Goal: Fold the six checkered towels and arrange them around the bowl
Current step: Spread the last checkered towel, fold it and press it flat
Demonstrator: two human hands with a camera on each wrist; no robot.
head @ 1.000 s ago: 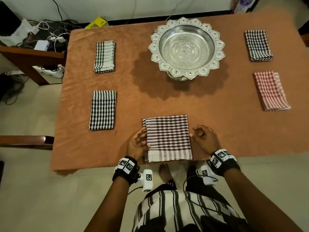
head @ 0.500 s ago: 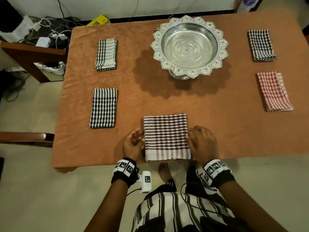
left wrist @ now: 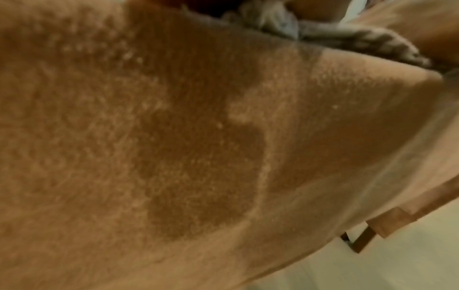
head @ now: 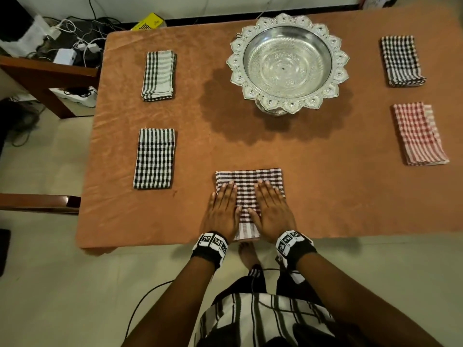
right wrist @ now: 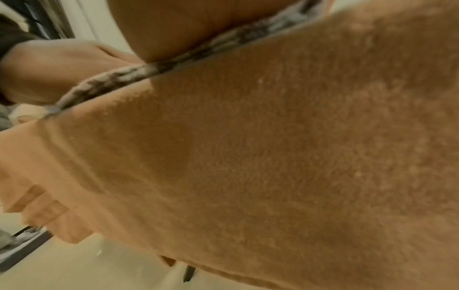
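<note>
towel (head: 248,176) — under flat fingers (head: 226,194)

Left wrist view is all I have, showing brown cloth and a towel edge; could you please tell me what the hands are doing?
Observer: The left hand and right hand lie flat, fingers straight, pressing the brown checkered towel.
Operator: Thank you. How many folded towels lie elsewhere?
Observer: Four: the far-left towel, near-left towel, far-right towel and red towel.
Operator: And where is the bowl?
Observer: The silver bowl stands at the far middle of the table, touching no towel.
</note>
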